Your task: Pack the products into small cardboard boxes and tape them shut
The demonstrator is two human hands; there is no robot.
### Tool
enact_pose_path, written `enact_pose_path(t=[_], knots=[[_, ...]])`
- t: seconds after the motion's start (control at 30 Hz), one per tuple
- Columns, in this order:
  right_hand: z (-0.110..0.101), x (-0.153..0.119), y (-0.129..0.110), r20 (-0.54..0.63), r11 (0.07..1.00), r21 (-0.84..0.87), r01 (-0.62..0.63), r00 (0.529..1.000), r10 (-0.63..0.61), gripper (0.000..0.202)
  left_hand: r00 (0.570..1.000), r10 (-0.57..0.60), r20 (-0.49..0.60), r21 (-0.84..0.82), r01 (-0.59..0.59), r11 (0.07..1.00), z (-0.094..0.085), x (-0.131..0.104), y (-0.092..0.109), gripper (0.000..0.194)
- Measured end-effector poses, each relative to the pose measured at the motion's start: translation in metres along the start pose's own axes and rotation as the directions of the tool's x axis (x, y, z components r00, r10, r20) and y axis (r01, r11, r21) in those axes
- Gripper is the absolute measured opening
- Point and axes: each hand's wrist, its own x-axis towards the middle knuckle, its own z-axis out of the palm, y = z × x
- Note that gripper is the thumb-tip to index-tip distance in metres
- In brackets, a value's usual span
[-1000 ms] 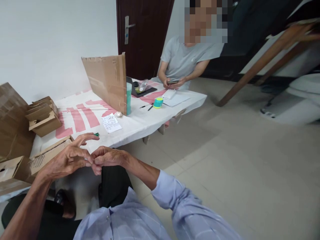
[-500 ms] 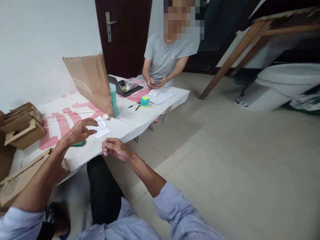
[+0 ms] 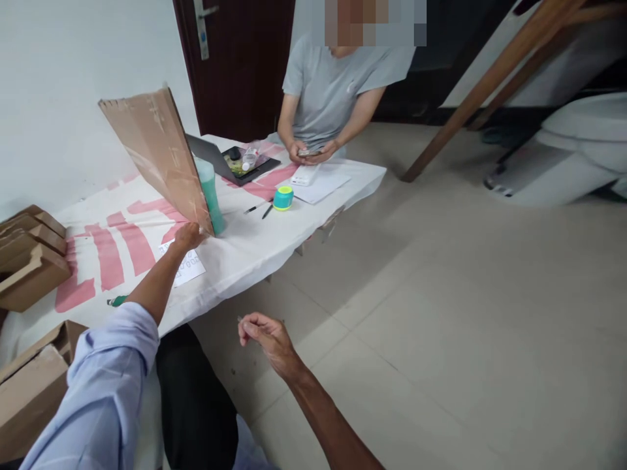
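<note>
My left hand reaches over the table with its fingers curled down by the foot of an upright cardboard sheet. It covers the spot where a small whitish lump lay; whatever is in the fingers is hidden. Partly under that wrist lies a white paper with rows of drawn shapes. My right hand is off the table's edge, above the floor, thumb and fingers pinched together. A tiny greyish tip shows at the fingertips, too small to name. A green object lies beside my left forearm.
Behind the cardboard stand a green translucent container and a laptop. A teal and yellow round container sits near two pens. Cardboard boxes are at the left. Across the table, a person holds a phone.
My left hand has moved forward from above the paper to the cardboard's foot, covering the whitish lump. My right hand has drawn away from the table edge. The view has shifted somewhat.
</note>
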Motion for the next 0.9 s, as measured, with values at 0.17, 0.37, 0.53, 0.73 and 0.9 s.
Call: enact_pose_path(t=[0.17,0.37,0.53,0.73,0.9], knots=[[-0.011,0.002,0.005,-0.071,1.0,-0.012,-0.006,0.997,0.005,0.042,0.999,-0.014,0.029,0.022,0.013,1.0,0.016,0.016,0.0,0.031],[-0.005,0.028,-0.013,-0.069,0.997,-0.051,0.056,0.996,-0.059,0.04,1.0,0.015,0.002,-0.065,-0.015,0.998,0.024,0.019,-0.007,0.029],[0.001,0.06,-0.033,-0.161,0.978,-0.164,0.131,0.974,-0.157,0.037,0.993,0.046,-0.108,-0.227,-0.07,0.971,0.013,-0.001,-0.012,0.034],[0.023,0.099,-0.046,-0.2,0.942,-0.292,0.165,0.953,-0.229,0.035,0.943,0.184,-0.276,-0.832,-0.33,0.446,0.018,-0.092,-0.024,0.047],[0.059,0.096,-0.047,-0.089,0.924,-0.333,0.186,0.97,-0.227,0.034,0.942,0.235,-0.238,-0.948,-0.278,0.155,0.022,-0.154,-0.035,0.056]])
